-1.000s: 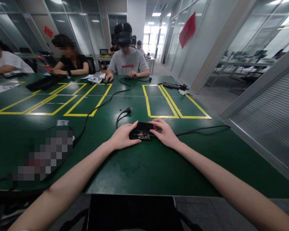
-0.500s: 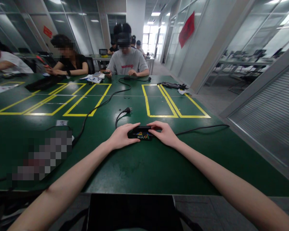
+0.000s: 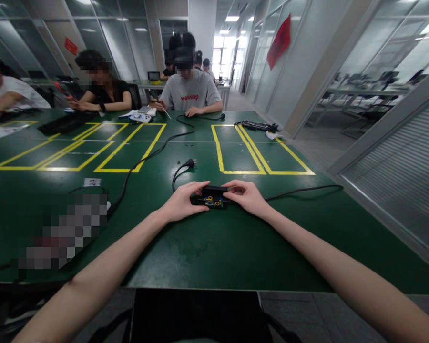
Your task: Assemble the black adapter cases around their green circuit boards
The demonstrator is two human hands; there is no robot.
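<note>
In the head view, working well inside the near edge at lower frame, across green tabletop. At frame centre, gripping opened black case in left hand, pinching black cover in right hand. Above, yellow tape outlines, a seated person, glass panels at upper left.

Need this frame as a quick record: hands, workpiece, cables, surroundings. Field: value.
left_hand: left hand, thumb at near edge of black case, fingers by black cover
right_hand: right hand, thumb and fingertips at cover's right end
case: open toward camera, circuit board exposed
cover: beyond the board; attachment to case unclear
plug: black plug lying beyond left hand
cable: black cable running right, past right hand
table: green table, yellow tape outlines
opposite: seated person in grey shirt
</note>
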